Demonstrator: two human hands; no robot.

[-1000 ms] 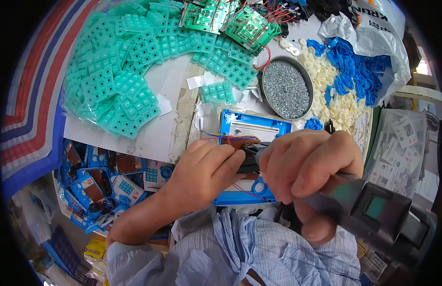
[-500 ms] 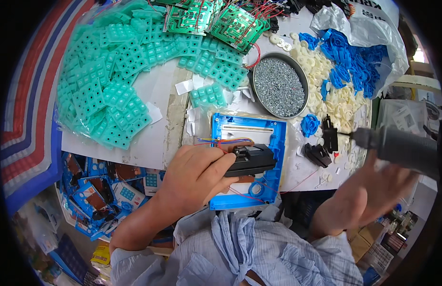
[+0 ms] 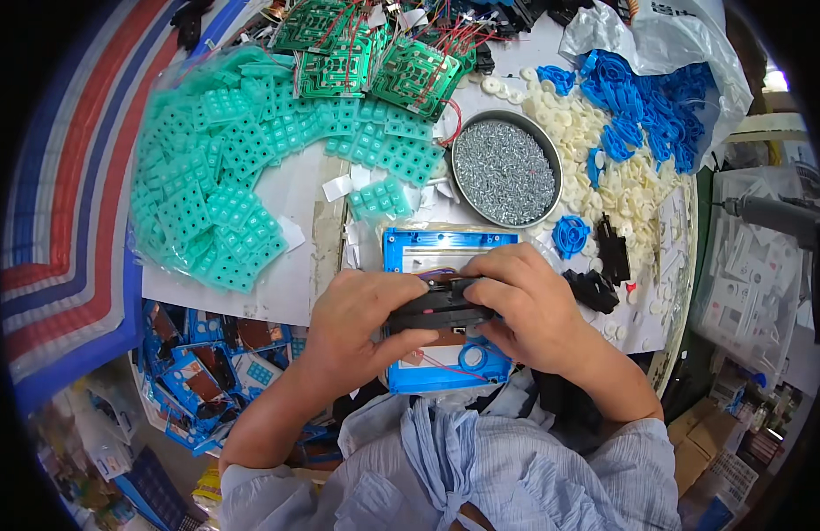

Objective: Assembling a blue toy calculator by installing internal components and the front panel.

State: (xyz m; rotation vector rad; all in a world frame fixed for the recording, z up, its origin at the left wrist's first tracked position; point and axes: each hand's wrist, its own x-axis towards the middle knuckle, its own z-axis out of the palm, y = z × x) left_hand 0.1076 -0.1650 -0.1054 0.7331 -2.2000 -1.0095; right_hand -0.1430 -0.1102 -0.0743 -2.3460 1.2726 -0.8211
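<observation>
One blue casing (image 3: 419, 379) lies on the white table (image 3: 224, 296), cardboard (image 3: 693, 447) seemingly below.

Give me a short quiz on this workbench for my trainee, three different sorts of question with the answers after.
1. True or false: the right hand is empty.
2. What does the round metal tin hold?
3. Choose one: the big pile of teal keypads lies (A) left or (B) right of the blue casing.

Key:
1. False; it and the left hand grip a black part over the casing.
2. Many small silvery metal pieces.
3. A.
</observation>
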